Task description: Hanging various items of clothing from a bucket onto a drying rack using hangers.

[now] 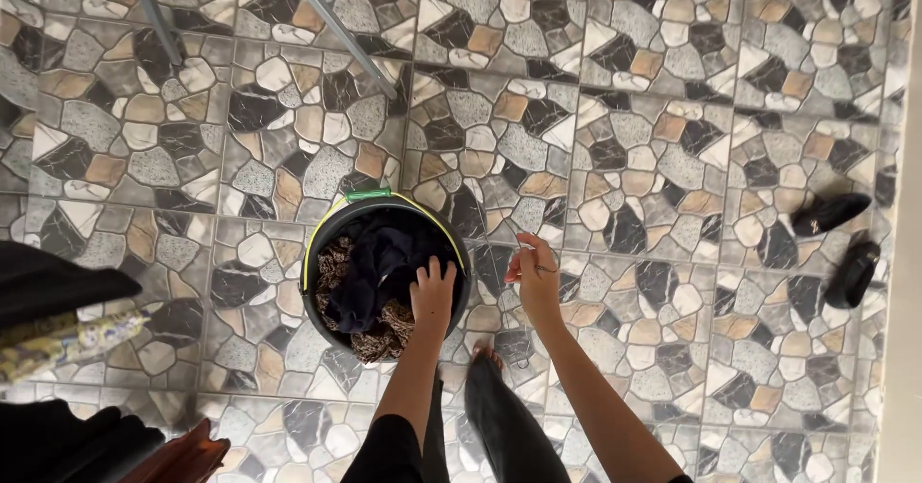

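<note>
So I'm reaching my left hand [433,289] down into the black bucket [325,243] on the stone-pattern floor [653,137], fingers spread on the dark clothes [379,267] inside, not gripping yet. My right hand [534,274] is hanging just beside the rim, loosely curled, pinching something thin I can't make out.

a stone-patterned tiled floor [672,137] carries a black bucket [322,243] of clothes and two black slippers [831,212].
</note>
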